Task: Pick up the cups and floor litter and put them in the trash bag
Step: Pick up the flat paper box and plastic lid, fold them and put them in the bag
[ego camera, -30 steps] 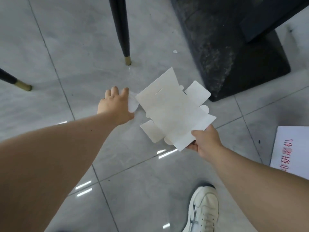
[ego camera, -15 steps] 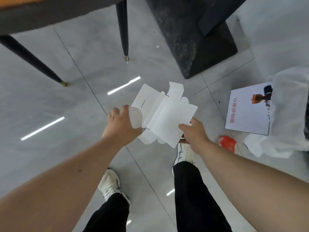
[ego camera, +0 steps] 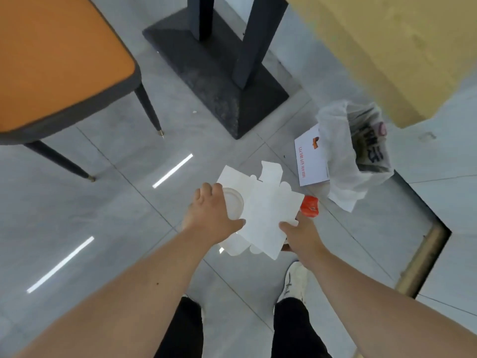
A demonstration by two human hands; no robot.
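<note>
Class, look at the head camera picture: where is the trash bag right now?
The trash bag stands open on the floor at upper right, below the yellow tabletop, with a white printed card at its left and an orange wrapper nearby.

The floor (ego camera: pixel 108 202) was pale grey tile with thin joints and bright streaks of reflected light. On it stood a dark table base (ego camera: pixel 219 81) and the thin black legs of an orange-seated chair (ego camera: pixel 59 55). A white trash bag (ego camera: pixel 353 156) sat open on the tiles, touching a white printed sheet (ego camera: pixel 309 158) lying flat beside it. A small red piece of litter (ego camera: pixel 309 206) lay near both. A white shoe (ego camera: pixel 294 282) was planted on the tiles.
</note>
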